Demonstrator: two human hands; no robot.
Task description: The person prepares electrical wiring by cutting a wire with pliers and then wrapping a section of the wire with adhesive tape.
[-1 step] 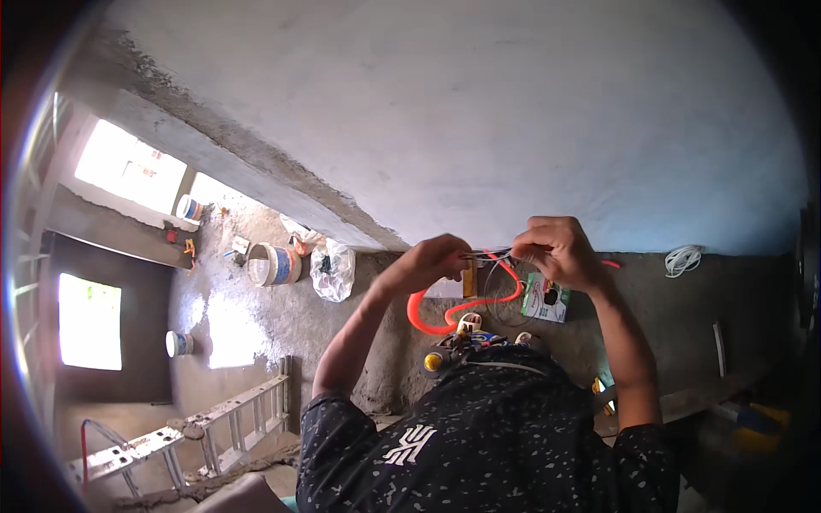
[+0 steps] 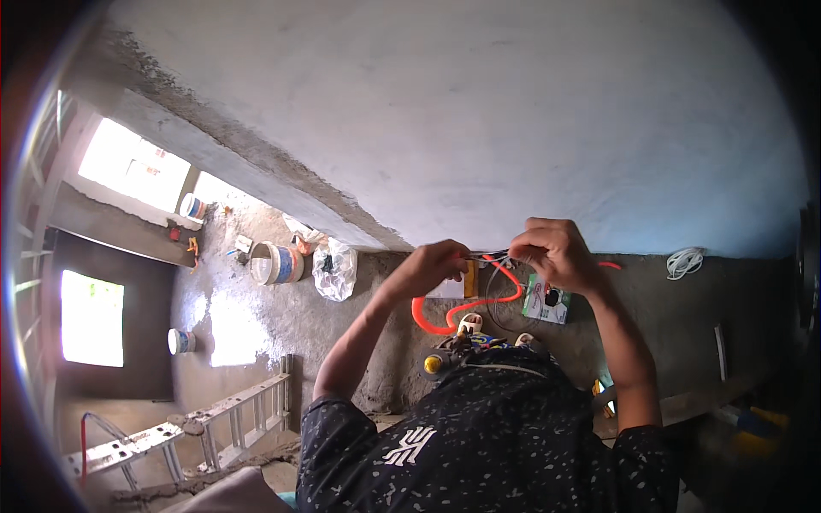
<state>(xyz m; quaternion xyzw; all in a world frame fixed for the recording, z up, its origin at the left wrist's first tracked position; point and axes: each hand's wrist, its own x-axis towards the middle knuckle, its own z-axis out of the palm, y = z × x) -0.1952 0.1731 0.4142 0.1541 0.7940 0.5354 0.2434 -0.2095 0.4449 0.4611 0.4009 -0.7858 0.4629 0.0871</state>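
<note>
Both hands are raised in front of me near the pale wall, pinching a small bunch of thin wires [image 2: 489, 254] stretched between them. My left hand [image 2: 434, 268] is closed on the left end of the bunch. At the other end, the fingers of my right hand [image 2: 556, 253] are curled round the wires, their tips partly hidden. Some strands look dark and others light. Below the hands, a bright orange flexible conduit [image 2: 426, 320] loops across the floor. A thin dark wire [image 2: 491, 309] curves down beside it.
A green and white box [image 2: 546, 301] lies below my right hand. The wall [image 2: 513, 128] rises ahead, with a white cable coil [image 2: 684, 263] at its foot. Leftward are a bucket [image 2: 277, 263], a plastic bag [image 2: 334, 272] and a ladder [image 2: 224, 412]. A yellow-tipped tool [image 2: 434, 364] hangs at my waist.
My right hand sits very slightly lower, and the view has shifted a little. Both hands keep their grip on the wires.
</note>
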